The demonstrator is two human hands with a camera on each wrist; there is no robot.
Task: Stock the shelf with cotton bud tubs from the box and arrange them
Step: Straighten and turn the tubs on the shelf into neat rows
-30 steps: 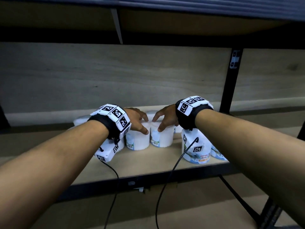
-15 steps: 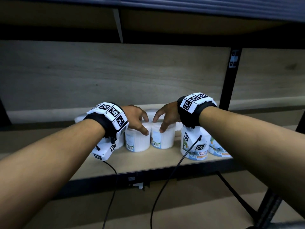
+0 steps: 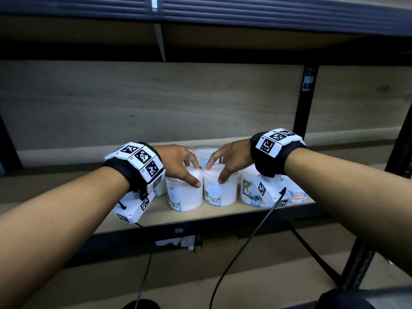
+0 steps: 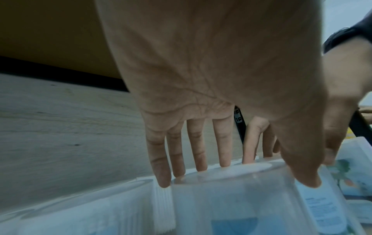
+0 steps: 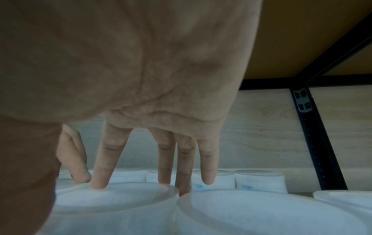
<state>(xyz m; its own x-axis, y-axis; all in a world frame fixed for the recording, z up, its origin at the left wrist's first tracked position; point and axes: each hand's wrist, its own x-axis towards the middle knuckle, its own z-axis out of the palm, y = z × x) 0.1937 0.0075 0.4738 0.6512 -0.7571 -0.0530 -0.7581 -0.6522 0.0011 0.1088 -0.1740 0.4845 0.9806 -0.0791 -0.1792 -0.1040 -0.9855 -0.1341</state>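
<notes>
Two white cotton bud tubs stand side by side, touching, near the front of the wooden shelf (image 3: 223, 211). My left hand (image 3: 192, 173) grips the left tub (image 3: 185, 195) from above, fingers (image 4: 198, 151) down behind its rim and thumb on the front. My right hand (image 3: 214, 173) grips the right tub (image 3: 220, 192) the same way. Its index fingertip (image 5: 100, 182) rests on that tub's lid (image 5: 112, 200); the middle fingers reach down behind. The left tub's clear wall (image 4: 231, 198) fills the left wrist view.
More tubs stand around: one to the right (image 3: 250, 190), a labelled one further right (image 3: 297, 195), one behind (image 3: 204, 152), one behind my left wrist (image 3: 161, 188). A black upright (image 3: 303, 103) rises at right; an upper shelf (image 3: 223, 12) hangs close overhead.
Both hands stay on the same two tubs. My right wrist has lifted a little, uncovering more of the tub to the right.
</notes>
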